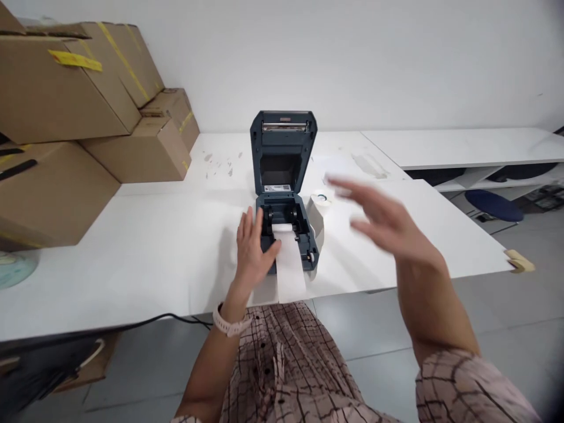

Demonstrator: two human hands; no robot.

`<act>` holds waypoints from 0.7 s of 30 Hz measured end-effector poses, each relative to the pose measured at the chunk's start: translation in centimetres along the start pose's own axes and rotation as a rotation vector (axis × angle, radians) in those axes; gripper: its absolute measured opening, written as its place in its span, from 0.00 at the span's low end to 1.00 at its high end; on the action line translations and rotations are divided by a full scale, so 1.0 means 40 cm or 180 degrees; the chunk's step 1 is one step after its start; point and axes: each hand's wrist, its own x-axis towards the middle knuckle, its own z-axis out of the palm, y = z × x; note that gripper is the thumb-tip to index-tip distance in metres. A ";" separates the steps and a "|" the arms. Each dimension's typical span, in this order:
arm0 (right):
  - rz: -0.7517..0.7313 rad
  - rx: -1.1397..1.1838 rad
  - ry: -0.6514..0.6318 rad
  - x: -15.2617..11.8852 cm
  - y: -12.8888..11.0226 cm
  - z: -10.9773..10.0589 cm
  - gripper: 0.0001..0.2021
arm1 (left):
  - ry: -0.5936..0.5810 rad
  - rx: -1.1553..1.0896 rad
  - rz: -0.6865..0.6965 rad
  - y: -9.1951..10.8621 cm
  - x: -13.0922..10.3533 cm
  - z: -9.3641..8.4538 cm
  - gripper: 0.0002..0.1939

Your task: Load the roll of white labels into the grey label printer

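Observation:
A dark label printer (285,154) stands on the white table with its lid raised. A white paper strip (291,273) runs out of its front and hangs toward the table's near edge. My left hand (253,249) rests against the printer's left side, fingers spread, the thumb by the strip. My right hand (381,217) is in the air to the right of the printer, blurred by motion, with fingers stretched out and nothing in them. A roll of white labels (321,198) sits just right of the printer, partly behind it.
Cardboard boxes (141,150) are stacked at the left back of the white table (154,247). A black cable (171,316) runs along the near edge. On the right are a shelf unit (467,147), a blue stool (494,205) and tape (520,260) at the table corner.

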 end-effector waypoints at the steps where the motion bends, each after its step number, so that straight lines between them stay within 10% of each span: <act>1: 0.0125 -0.0006 0.0597 0.066 0.039 -0.019 0.31 | -0.0070 0.0103 0.0217 0.021 -0.037 0.008 0.36; 6: 0.0990 0.0686 0.0878 0.393 0.217 -0.032 0.39 | -0.0737 0.0498 0.0631 0.059 -0.208 0.050 0.25; 9: 0.0961 0.1065 0.0785 0.461 0.224 -0.004 0.41 | -0.0808 0.0752 0.0692 0.047 -0.271 0.046 0.26; 14: 0.0643 0.0981 0.1101 0.304 0.111 0.064 0.38 | -0.0458 0.0662 0.0931 0.036 -0.318 0.015 0.10; 21: 0.0586 0.0612 0.1197 -0.037 0.046 0.250 0.18 | 0.1708 -0.0190 0.0923 0.041 -0.210 -0.007 0.06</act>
